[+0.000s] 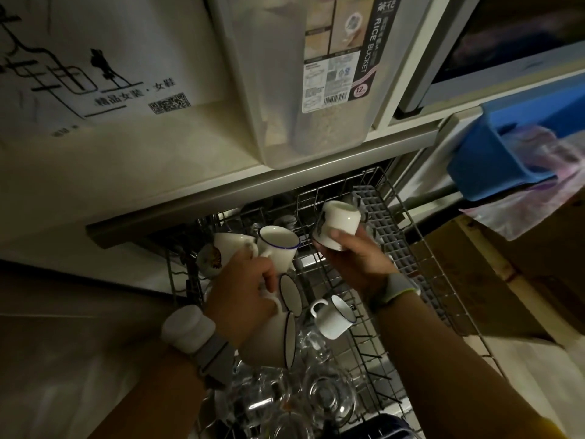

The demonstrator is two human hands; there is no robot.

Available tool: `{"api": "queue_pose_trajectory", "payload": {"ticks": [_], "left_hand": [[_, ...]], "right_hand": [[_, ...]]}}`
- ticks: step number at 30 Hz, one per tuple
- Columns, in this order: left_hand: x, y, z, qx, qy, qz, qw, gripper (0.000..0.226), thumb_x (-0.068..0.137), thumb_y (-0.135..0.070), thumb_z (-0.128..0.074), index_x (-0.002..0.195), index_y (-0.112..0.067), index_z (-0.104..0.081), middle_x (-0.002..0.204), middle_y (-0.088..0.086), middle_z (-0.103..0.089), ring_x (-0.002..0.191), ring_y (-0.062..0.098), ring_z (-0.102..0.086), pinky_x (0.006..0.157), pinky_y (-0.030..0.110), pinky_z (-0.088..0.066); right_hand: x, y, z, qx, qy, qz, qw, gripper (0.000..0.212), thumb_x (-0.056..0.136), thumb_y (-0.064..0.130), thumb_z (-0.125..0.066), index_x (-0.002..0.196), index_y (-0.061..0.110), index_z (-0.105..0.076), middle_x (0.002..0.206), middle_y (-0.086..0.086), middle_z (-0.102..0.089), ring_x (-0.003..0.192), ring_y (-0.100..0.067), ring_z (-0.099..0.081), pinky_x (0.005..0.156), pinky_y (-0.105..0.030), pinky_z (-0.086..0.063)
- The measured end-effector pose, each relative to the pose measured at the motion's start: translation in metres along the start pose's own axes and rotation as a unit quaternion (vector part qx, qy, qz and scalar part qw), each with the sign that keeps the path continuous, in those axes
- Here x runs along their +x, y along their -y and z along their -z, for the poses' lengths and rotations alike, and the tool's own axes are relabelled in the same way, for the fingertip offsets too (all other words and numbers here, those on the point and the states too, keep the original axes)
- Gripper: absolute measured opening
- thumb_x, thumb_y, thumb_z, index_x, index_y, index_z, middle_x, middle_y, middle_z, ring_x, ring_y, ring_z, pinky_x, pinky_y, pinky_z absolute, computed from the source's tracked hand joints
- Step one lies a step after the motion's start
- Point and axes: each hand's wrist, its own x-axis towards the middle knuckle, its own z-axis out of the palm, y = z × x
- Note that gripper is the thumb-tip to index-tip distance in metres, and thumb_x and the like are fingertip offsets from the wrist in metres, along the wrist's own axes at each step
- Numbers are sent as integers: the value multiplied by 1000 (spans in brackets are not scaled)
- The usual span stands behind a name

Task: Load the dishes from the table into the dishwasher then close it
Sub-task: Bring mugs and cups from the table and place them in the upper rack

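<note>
The dishwasher's wire rack (408, 213) is pulled out below the counter. My left hand (243, 286) grips the handles of white mugs: a blue-rimmed mug (278, 247) and a patterned white mug (228, 245) above it, and another blue-rimmed mug (275, 340) below it. My right hand (354, 258) holds a small white cup (337, 224) tilted over the rack's back part. A blue-rimmed mug (332, 316) lies on its side in the rack, next to a further mug (289, 294). Several clear glasses (326, 397) stand at the rack's near end.
A grey plastic grid basket (380, 217) sits along the rack's right side. A clear rice bucket (285, 90) stands on the counter above. A blue bin (506, 153) with a plastic bag hangs at right, above a cardboard box (506, 280).
</note>
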Motion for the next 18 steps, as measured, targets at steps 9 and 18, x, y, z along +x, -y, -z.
{"api": "queue_pose_trajectory", "payload": {"ticks": [9, 18], "left_hand": [[0, 0, -2, -6, 20, 18, 1000, 38, 66, -4, -75, 64, -29, -46, 90, -14, -38, 74, 3, -43, 59, 12, -36], [0, 9, -6, -25, 42, 19, 999, 37, 67, -6, -75, 64, -29, -46, 92, -16, -37, 75, 1, -43, 60, 11, -37]], "right_hand": [[47, -2, -5, -237, -277, 53, 930, 70, 51, 38, -81, 112, 15, -57, 107, -15, -67, 98, -36, -66, 84, -48, -56], [69, -10, 2, -324, -370, 59, 869, 75, 63, 22, -82, 130, 20, -48, 115, -7, -64, 101, -27, -63, 86, -47, -56]]}}
